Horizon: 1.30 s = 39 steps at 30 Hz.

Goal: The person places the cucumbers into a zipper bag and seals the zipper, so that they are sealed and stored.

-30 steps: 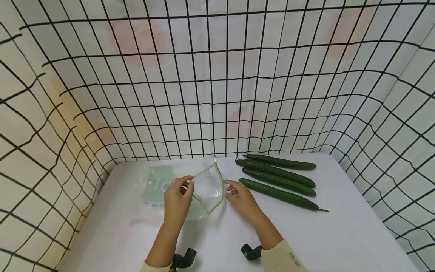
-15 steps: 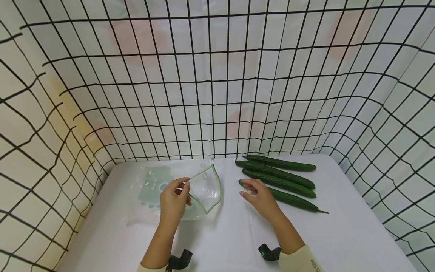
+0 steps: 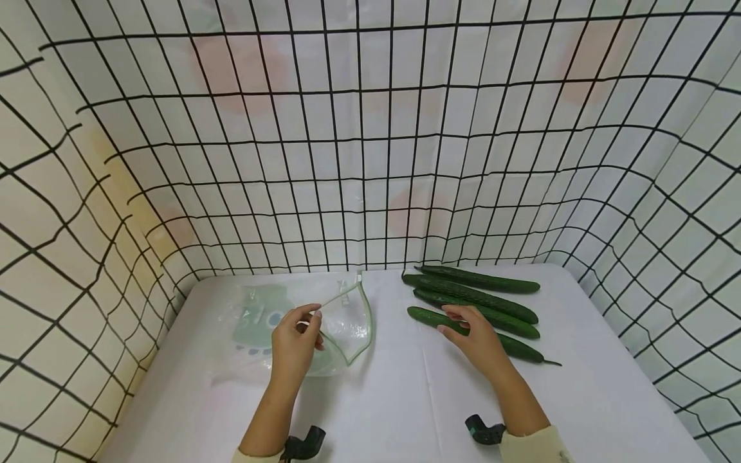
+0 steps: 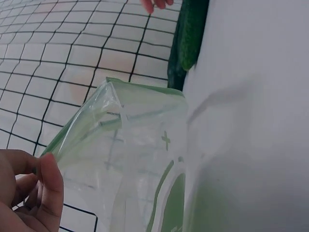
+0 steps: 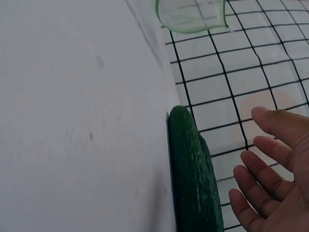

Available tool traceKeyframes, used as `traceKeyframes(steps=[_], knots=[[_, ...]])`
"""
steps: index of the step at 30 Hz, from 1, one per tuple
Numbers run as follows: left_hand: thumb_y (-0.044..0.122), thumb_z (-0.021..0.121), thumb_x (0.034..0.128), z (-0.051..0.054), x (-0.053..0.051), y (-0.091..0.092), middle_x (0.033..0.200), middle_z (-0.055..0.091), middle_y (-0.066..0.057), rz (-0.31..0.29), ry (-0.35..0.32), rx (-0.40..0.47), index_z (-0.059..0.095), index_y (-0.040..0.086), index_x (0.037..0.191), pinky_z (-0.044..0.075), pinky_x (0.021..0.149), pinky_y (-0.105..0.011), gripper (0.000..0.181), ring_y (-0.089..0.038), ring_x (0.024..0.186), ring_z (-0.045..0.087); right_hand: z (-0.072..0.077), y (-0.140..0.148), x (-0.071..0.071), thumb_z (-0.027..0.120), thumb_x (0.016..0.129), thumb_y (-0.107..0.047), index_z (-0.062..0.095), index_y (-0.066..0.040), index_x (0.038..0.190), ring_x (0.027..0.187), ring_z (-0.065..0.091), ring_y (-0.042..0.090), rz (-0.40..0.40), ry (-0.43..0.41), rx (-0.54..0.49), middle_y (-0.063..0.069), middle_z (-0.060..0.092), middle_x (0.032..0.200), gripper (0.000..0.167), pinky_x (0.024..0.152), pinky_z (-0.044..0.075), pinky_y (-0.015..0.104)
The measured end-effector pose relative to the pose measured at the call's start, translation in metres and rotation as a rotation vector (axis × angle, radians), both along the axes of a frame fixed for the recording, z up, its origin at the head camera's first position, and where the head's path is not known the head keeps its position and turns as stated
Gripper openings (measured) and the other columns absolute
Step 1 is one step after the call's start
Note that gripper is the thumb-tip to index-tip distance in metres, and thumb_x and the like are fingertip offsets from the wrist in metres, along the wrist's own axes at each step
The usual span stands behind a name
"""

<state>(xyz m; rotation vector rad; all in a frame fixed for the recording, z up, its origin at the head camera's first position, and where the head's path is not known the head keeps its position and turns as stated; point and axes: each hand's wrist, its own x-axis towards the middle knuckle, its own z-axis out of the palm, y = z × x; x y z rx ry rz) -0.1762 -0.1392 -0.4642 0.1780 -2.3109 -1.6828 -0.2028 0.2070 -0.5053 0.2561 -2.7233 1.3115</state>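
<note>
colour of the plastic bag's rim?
Green. The rim shows best in the left wrist view.

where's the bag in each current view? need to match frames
Head: bag, lower half, left of centre.
Left wrist: bag, lower middle.
Right wrist: bag, cut off by the top edge, right of centre.
Shared landmark: cucumbers, in all three.

Four cucumbers (image 3: pixel 471 296), one clear bag (image 3: pixel 349 319), two hands (image 3: pixel 294 337) (image 3: pixel 479 337), two wrist cameras (image 3: pixel 307 444) (image 3: pixel 483 432)
</note>
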Motion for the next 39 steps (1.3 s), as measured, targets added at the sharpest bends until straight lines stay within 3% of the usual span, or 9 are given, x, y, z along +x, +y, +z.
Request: traceKeyframes(steps=[7,12,19,30,39], knots=[[0.014,0.064,0.0986,-0.002,-0.001,0.0,0.094,0.061,-0.008,0.018,0.013,-0.015,0.072,0.01,0.118,0.061,0.053,-0.032,0.022,-0.013,0.058,0.06,-0.003,0.021,0.003,0.074,0.093,-0.025,0.057,-0.01,0.14,0.126,0.056,0.035,-0.043,-0.004,0.047,0.013,0.057,0.135,0.052,0.108,0.049,0.055],[0.016,0.064,0.099,-0.004,-0.003,0.0,0.094,0.06,-0.007,0.015,0.007,0.008,0.072,0.011,0.117,0.06,0.052,-0.027,0.02,-0.014,0.058,0.06,-0.003,0.037,0.005,0.071,0.095,-0.03,0.054,-0.012,0.143,0.132,0.052,0.037,-0.072,-0.059,0.069,0.013,0.053,0.14,0.054,0.11,0.045,0.057],[0.017,0.063,0.0993,-0.006,-0.002,0.0,0.096,0.061,-0.008,0.012,-0.009,0.038,0.071,0.012,0.117,0.06,0.053,-0.029,0.02,-0.015,0.059,0.061,-0.001,0.057,0.01,0.068,0.097,-0.039,0.052,-0.012,0.145,0.136,0.047,0.043,-0.118,-0.124,0.128,0.017,0.051,0.143,0.057,0.11,0.04,0.067],[0.016,0.064,0.0987,-0.009,-0.004,0.0,0.094,0.065,-0.011,-0.005,-0.016,0.064,0.072,0.013,0.118,0.06,0.053,-0.027,0.021,-0.015,0.057,0.063,-0.016,0.09,0.015,0.067,0.096,-0.045,0.054,-0.006,0.141,0.133,0.045,0.052,-0.132,-0.196,0.232,0.025,0.052,0.142,0.061,0.105,0.04,0.072],[0.016,0.064,0.0982,-0.01,-0.005,0.002,0.095,0.066,-0.016,-0.013,-0.039,0.079,0.068,0.009,0.118,0.061,0.056,-0.028,0.021,-0.016,0.059,0.064,-0.015,0.108,0.021,0.066,0.097,-0.04,0.049,-0.002,0.145,0.139,0.029,0.062,-0.14,-0.322,0.274,0.037,0.034,0.154,0.064,0.108,0.031,0.079]])
